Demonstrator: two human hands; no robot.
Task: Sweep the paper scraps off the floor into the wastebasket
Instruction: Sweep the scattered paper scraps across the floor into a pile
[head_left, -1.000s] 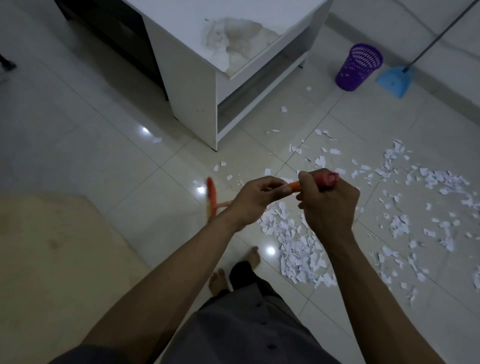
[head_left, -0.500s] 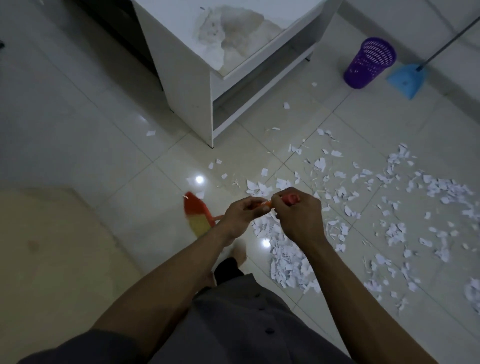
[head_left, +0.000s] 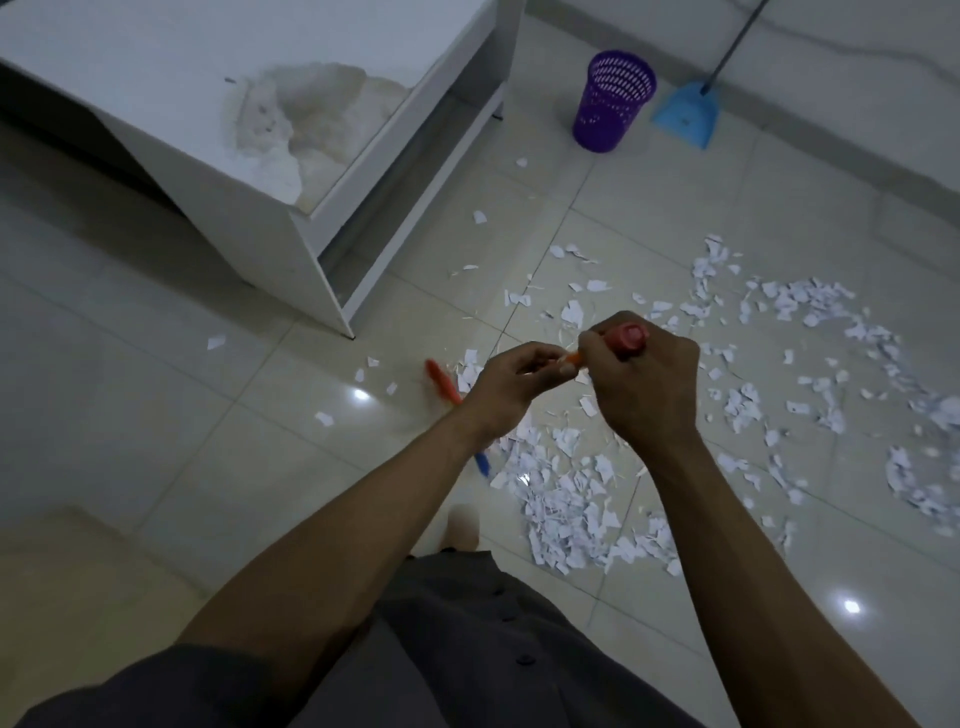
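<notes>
White paper scraps (head_left: 566, 499) litter the tiled floor (head_left: 156, 395) from the centre of the frame out to the right edge. The thickest heap lies just below centre, between the two forearms. A looser band curves through the right side, and a few stray bits sit left of centre.

Above the heap, at the middle of the frame, both hands hold a small broom (head_left: 629, 336) by its handle. The right hand (head_left: 641, 382) is closed in a fist round the red end of the handle, knuckles up, with the red cap poking out at the top. The left hand (head_left: 511, 384) sits just beside it on the left, fingers curled, pinching the thin orange part of the handle. The two hands nearly touch. Left of and below the left wrist, the broom's head shows only as orange and blue smears, too blurred to tell more. Both forearms reach up from the lower edge, bare below dark sleeves.

The purple wastebasket (head_left: 613, 101) stands upright in the upper right, well apart from the scraps. Its walls are mesh, and I cannot tell what is inside. Just to its right a blue dustpan (head_left: 685, 117) rests on the floor with a long grey handle rising to the top edge.

A white table (head_left: 260, 130) with a stained top fills the upper left. A beige mat (head_left: 78, 597) lies at the lower left, and one bare foot (head_left: 462, 525) shows below centre.
</notes>
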